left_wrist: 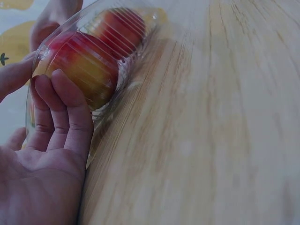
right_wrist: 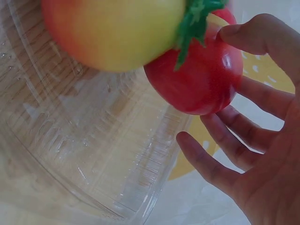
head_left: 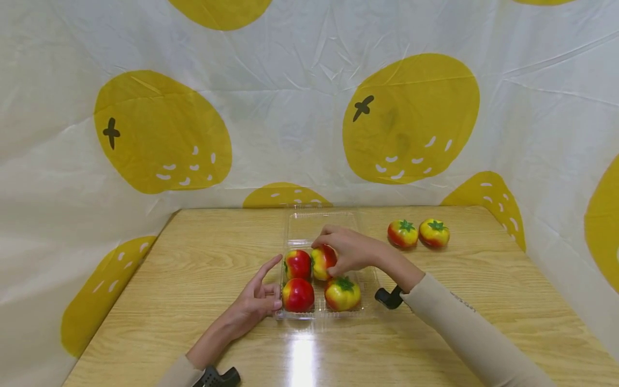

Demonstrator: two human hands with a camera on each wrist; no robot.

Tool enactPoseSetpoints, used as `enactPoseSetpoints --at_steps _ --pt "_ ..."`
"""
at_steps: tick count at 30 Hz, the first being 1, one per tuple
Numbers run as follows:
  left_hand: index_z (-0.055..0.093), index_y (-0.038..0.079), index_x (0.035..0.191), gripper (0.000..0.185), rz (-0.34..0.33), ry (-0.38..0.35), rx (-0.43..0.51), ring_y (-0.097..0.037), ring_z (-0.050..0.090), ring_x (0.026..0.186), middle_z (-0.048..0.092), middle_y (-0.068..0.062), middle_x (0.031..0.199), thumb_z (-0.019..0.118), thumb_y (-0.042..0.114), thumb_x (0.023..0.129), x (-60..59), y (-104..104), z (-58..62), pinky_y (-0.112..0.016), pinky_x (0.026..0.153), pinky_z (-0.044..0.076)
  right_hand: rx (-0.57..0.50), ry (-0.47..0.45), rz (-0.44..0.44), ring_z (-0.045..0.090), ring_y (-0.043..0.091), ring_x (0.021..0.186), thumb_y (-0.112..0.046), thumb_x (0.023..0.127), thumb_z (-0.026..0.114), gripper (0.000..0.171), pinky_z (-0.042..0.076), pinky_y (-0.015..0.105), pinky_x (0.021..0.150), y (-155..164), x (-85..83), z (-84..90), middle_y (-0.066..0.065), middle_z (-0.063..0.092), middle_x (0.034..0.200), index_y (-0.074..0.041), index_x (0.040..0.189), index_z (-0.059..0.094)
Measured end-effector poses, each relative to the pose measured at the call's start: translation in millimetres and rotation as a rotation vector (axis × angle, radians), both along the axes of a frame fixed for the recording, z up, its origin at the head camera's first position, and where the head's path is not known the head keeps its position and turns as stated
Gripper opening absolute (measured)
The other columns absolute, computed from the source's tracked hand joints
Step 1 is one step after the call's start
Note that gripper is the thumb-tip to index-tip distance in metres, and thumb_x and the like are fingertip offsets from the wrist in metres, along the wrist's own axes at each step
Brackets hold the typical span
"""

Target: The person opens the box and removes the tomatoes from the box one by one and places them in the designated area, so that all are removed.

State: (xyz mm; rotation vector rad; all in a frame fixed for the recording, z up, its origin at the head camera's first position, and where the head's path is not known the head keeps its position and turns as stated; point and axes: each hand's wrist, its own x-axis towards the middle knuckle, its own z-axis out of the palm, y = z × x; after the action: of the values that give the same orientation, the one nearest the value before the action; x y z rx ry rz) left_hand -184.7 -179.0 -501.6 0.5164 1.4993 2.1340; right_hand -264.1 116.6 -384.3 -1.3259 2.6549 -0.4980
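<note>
A clear plastic tray with its lid folded back lies at the table's middle and holds several red-yellow tomatoes. My right hand reaches in from the right, thumb and fingers curled around the back right tomato. In the right wrist view that red tomato sits between my thumb and fingers, behind a yellower tomato. My left hand lies at the tray's front left, straight fingers against the ribbed wall, with a tomato just behind it.
Two more tomatoes stand loose at the back right of the wooden table. A white cloth printed with yellow fruit hangs close around the back and sides. The table's right edge is near the loose pair.
</note>
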Motion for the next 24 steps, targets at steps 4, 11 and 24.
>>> enactPoseSetpoints --at_steps 4,11,24 --pt "0.007 0.028 0.167 0.098 -0.01 0.016 0.003 -0.01 0.055 0.074 0.06 0.002 0.086 0.062 -0.004 0.093 0.2 0 0.3 -0.022 0.069 0.05 -0.005 -0.012 -0.002 0.055 0.018 0.098 -0.018 0.076 0.084 0.057 0.05 0.033 0.088 0 0.4 0.4 0.006 0.06 0.117 -0.008 0.13 0.068" --pt "0.007 0.028 0.167 0.098 -0.013 0.02 0.012 -0.009 0.056 0.074 0.061 0.002 0.086 0.062 -0.004 0.092 0.4 1 0.4 -0.022 0.069 0.05 -0.004 -0.018 -0.009 0.054 0.017 0.098 -0.02 0.079 0.085 0.057 0.049 0.032 0.088 1 1.6 2.2 0.006 0.059 0.119 -0.008 0.132 0.067" --pt "0.004 0.025 0.167 0.1 -0.033 0.047 0.054 -0.01 0.062 0.076 0.062 0.002 0.086 0.062 -0.005 0.092 0.0 0 -1.9 -0.023 0.07 0.056 -0.038 -0.018 -0.005 0.055 0.017 0.098 -0.021 0.083 0.083 0.057 0.053 0.029 0.086 6 4.5 11.9 0.006 0.058 0.121 -0.009 0.135 0.065"
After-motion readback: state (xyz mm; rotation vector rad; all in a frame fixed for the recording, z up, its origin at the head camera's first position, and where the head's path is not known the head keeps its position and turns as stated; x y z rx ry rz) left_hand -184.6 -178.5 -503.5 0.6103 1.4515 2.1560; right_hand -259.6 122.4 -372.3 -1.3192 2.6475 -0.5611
